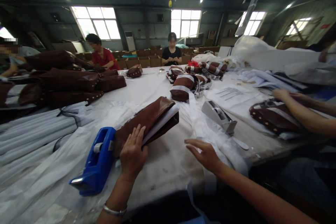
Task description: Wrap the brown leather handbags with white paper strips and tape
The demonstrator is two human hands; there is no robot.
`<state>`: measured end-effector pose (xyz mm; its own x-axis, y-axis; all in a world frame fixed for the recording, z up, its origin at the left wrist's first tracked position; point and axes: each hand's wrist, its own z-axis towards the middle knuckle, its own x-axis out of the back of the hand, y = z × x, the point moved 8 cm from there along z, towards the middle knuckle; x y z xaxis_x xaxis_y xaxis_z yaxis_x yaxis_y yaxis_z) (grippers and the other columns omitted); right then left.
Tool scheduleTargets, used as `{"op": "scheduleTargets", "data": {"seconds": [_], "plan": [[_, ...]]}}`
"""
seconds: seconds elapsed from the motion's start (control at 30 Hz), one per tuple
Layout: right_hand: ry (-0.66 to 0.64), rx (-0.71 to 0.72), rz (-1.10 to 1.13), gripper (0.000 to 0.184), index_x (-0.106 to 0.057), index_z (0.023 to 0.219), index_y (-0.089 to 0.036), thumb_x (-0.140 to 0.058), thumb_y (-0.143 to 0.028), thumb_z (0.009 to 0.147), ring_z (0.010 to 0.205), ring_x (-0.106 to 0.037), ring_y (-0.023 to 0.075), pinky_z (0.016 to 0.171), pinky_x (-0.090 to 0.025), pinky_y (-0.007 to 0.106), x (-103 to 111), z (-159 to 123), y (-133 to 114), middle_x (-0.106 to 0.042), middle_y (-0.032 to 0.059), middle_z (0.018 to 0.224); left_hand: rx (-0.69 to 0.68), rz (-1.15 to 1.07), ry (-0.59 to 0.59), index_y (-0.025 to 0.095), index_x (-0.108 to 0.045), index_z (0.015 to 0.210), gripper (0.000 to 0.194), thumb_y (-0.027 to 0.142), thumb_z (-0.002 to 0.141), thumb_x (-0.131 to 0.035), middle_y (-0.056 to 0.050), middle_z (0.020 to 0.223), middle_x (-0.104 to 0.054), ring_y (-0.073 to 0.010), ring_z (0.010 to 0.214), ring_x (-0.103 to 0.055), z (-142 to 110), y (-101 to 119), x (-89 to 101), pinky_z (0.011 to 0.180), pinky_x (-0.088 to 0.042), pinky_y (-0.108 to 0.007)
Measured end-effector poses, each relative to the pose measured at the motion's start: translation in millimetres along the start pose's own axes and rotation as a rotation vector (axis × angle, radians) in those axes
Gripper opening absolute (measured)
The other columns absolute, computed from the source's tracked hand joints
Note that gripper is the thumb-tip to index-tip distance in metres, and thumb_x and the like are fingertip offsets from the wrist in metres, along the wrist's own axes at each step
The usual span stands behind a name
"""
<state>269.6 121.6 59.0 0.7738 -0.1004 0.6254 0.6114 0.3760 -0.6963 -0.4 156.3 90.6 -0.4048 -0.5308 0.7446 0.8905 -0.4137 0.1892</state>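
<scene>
A brown leather bag [152,113] lies slantwise on the table before me, its opening towards the right with white paper [162,120] showing inside. My left hand [133,150] rests on the bag's near side, fingers stretched flat over the leather and thumb by the edge of the opening. My right hand [203,152] is apart from the bag, over the table to the right. Its fingers are extended and nothing shows in them. Beside my left hand stands a blue tape dispenser [101,162]. Beyond my right hand is a grey tape dispenser [219,115] near clear plastic wrapping [201,126].
Brown bags [73,80] are piled at the left, above long white rolls [39,136]. More bags with white bands [182,85] lie farther back. At the right, a co-worker's hands [285,96] are at another bag [275,115]. Several people sit around the table [147,80].
</scene>
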Motion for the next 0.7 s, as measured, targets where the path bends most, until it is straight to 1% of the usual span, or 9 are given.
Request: {"op": "scheduleTargets", "data": {"seconds": [0.07, 0.1, 0.2, 0.3, 0.4, 0.47, 0.53, 0.63, 0.7], "plan": [[0.189, -0.045, -0.249, 0.039, -0.064, 0.126, -0.017, -0.056, -0.038, 0.095, 0.122, -0.059, 0.0289, 0.106, -0.047, 0.046, 16.4, 14.5, 23.5, -0.065, 0.0146, 0.129, -0.002, -0.001, 0.002, 0.024, -0.029, 0.155, 0.078, 0.008, 0.081, -0.051, -0.007, 0.155, -0.042, -0.0262, 0.139, -0.045, 0.1, -0.7, 0.3, 0.116, -0.037, -0.043], [0.215, -0.075, -0.366, 0.048, -0.059, 0.133, -0.015, -0.059, -0.039, 0.092, 0.127, -0.054, 0.0318, 0.108, -0.045, 0.049, 19.7, 21.5, 34.9, -0.059, 0.017, 0.136, -0.004, 0.0, 0.003, 0.024, -0.03, 0.154, 0.079, 0.008, 0.081, -0.052, -0.007, 0.155, -0.042, -0.0262, 0.139, -0.045, 0.0, -1.0, 0.2, 0.116, -0.037, -0.043], [0.15, -0.21, -0.616, 0.071, -0.044, 0.146, -0.011, -0.066, -0.041, 0.086, 0.124, -0.053, 0.0365, 0.102, -0.046, 0.051, 22.6, 38.0, 66.0, -0.055, 0.0202, 0.138, -0.003, -0.002, 0.014, 0.025, -0.029, 0.154, 0.08, 0.007, 0.08, -0.053, -0.006, 0.155, -0.043, -0.0259, 0.138, -0.046, -0.1, -1.6, -0.3, 0.116, -0.038, -0.043], [0.042, -0.369, -0.634, 0.075, -0.033, 0.152, -0.013, -0.063, -0.039, 0.089, 0.108, -0.062, 0.0317, 0.092, -0.05, 0.044, 24.2, 46.3, 88.9, -0.068, 0.015, 0.119, 0.004, -0.007, 0.025, 0.026, -0.029, 0.154, 0.081, 0.006, 0.079, -0.054, -0.006, 0.154, -0.043, -0.0257, 0.138, -0.046, 0.1, -2.0, -0.8, 0.116, -0.038, -0.043], [0.018, -0.473, -0.503, 0.069, -0.036, 0.151, -0.021, -0.062, -0.035, 0.089, 0.094, -0.067, 0.0258, 0.083, -0.052, 0.037, 22.9, 53.0, 101.7, -0.075, 0.0045, 0.099, 0.012, -0.018, 0.037, 0.026, -0.03, 0.154, 0.081, 0.006, 0.079, -0.055, -0.006, 0.154, -0.044, -0.0259, 0.138, -0.047, 0.3, -2.9, 0.4, 0.116, -0.038, -0.043], [0.037, -0.403, -0.369, 0.062, -0.044, 0.146, -0.026, -0.064, -0.03, 0.087, 0.089, -0.068, 0.0221, 0.083, -0.052, 0.034, 15.4, 62.8, 98.6, -0.075, 0.0006, 0.093, 0.017, -0.031, 0.053, 0.026, -0.031, 0.154, 0.082, 0.005, 0.078, -0.055, -0.006, 0.154, -0.044, -0.0262, 0.137, -0.048, 0.6, -4.3, 3.6, 0.116, -0.038, -0.043], [0.011, -0.228, -0.204, 0.059, -0.049, 0.143, -0.027, -0.064, -0.027, 0.086, 0.084, -0.069, 0.0183, 0.084, -0.052, 0.032, -1.2, 76.4, 85.3, -0.074, -0.0011, 0.092, 0.037, -0.049, 0.075, 0.026, -0.031, 0.154, 0.082, 0.005, 0.078, -0.056, -0.005, 0.153, -0.045, -0.0263, 0.135, -0.05, 1.6, -7.4, 8.8, 0.115, -0.039, -0.041], [-0.121, 0.03, -0.03, 0.055, -0.051, 0.142, -0.028, -0.063, -0.024, 0.087, 0.075, -0.067, 0.0144, 0.079, -0.054, 0.028, -36.3, 98.3, 59.2, -0.073, -0.0014, 0.091, 0.117, -0.071, 0.128, 0.026, -0.032, 0.153, 0.08, 0.008, 0.08, -0.059, -0.005, 0.15, -0.05, -0.0257, 0.131, -0.054, 4.2, -16.2, 19.3, 0.112, -0.043, -0.038], [-0.196, 0.136, -0.03, 0.052, -0.052, 0.141, -0.027, -0.06, -0.021, 0.089, 0.075, -0.066, 0.0131, 0.077, -0.054, 0.026, -58.8, 115.8, 47.0, -0.073, -0.001, 0.092, 0.186, -0.075, 0.164, 0.027, -0.034, 0.152, 0.077, 0.012, 0.082, -0.062, -0.004, 0.147, -0.053, -0.0251, 0.128, -0.057, 5.3, -22.7, 26.0, 0.109, -0.046, -0.035]]}}
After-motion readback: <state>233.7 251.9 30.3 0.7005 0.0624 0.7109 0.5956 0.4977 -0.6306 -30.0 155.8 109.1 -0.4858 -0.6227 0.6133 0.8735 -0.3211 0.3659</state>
